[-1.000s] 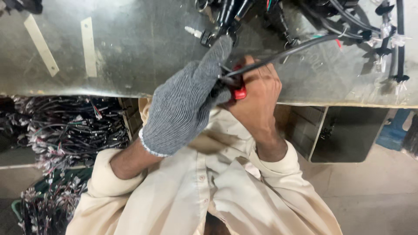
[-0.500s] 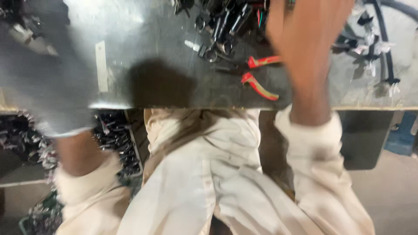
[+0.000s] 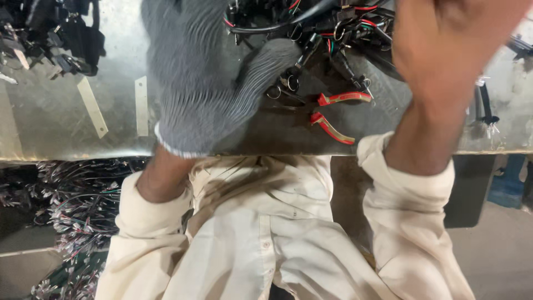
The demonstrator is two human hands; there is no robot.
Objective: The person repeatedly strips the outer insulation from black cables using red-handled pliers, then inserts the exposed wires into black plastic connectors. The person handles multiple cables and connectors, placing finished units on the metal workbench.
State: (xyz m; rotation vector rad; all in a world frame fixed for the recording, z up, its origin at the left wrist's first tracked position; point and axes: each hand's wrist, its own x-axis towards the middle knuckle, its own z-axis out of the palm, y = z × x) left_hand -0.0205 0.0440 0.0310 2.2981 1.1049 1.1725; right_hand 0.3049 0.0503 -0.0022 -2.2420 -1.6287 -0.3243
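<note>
My left hand (image 3: 205,78) wears a grey knit glove and reaches over the metal table (image 3: 66,139) into a tangle of black cables with red and green wires (image 3: 311,28); its fingers are cut off by the top edge of the frame. My bare right hand (image 3: 444,44) is raised on the right, blurred, with its fingers also out of frame. Between the two hands, red-handled pliers (image 3: 333,114) lie on the table near its front edge, touched by neither hand.
More black connectors and wires (image 3: 50,33) lie at the table's far left. Two pale tape strips (image 3: 91,114) are stuck to the metal surface. Below the table on the left sits a heap of wire bundles (image 3: 72,205). A dark box (image 3: 472,189) stands under the table's right side.
A second ago both hands held the red-handled pliers at a cable near my chest. The pliers now lie on the table, and both hands have moved up toward the cable pile.
</note>
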